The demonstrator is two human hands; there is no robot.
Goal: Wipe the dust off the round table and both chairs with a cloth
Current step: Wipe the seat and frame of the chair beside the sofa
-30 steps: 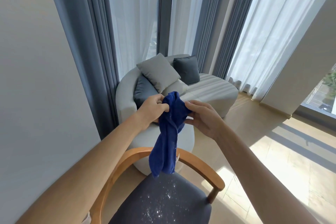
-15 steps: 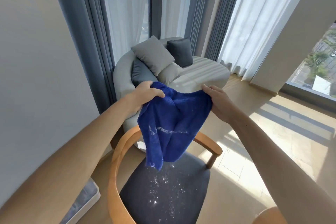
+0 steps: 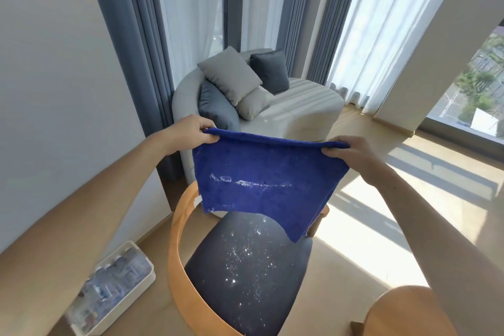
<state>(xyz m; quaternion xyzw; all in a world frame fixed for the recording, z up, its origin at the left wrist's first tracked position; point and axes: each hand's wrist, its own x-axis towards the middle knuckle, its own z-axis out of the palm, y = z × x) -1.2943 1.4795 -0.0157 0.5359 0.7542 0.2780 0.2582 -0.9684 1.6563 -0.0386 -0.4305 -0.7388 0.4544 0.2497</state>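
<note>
Head view. The blue cloth (image 3: 261,185) is held spread out in the air above the chair (image 3: 245,275), pinched at its two upper corners. The left hand (image 3: 195,132) is closed on the left corner and the right hand (image 3: 345,154) on the right corner, so that the top edge is drawn nearly taut between them and the rest hangs as a flat sheet. It is judged that the cloth is opened this way so that a broad, flat face can be folded or laid onto the surface, not a bunched wad. A streak of white dust is seen across the middle of the hanging face, with more along its lower left edge; that side is therefore judged to be soiled, and spreading the cloth allows a cleaner part to be chosen.

The lower right corner of the cloth hangs lowest, in front of the far edge of the dark seat; whether it touches the seat cannot be told. The seat is speckled with white dust, thickest toward its middle, so this chair is judged not yet wiped clean. The curved wooden back rail (image 3: 177,254) wraps the seat on the left.

A rounded wooden surface (image 3: 406,314) is seen at the lower right; whether it belongs to the second chair or the round worktop cannot be told. A white tray of bottles (image 3: 114,286) lies on the floor to the left, clear of the work.
</note>
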